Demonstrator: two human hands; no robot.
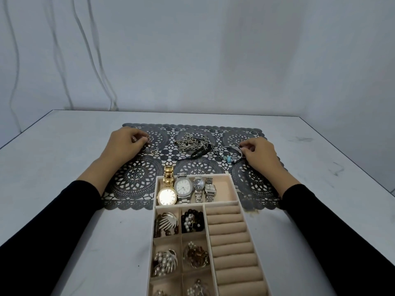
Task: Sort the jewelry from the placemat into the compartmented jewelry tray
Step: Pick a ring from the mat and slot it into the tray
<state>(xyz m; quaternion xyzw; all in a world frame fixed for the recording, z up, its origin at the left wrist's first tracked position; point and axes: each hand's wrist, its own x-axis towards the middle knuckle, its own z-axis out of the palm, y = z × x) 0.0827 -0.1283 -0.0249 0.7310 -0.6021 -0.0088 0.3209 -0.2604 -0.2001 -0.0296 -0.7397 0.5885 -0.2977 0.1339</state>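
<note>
On the placemat (136,178), the left hand (125,143) is pinching a small ring (148,138) in its grip. The right hand (259,153) is clamping its grip on the beaded bracelet (229,159).

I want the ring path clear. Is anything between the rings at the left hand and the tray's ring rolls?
Only low things: the heart pendant beside the left hand pinching a ring, then the gold watch overhanging the tray's far rim. Nothing blocks a lifted carry; the ring rolls are bare.

Cool, flat, even light.
Glare whitens the gold watch (167,196) dial below the left hand (126,144); frame edges bow, corners soften.
</note>
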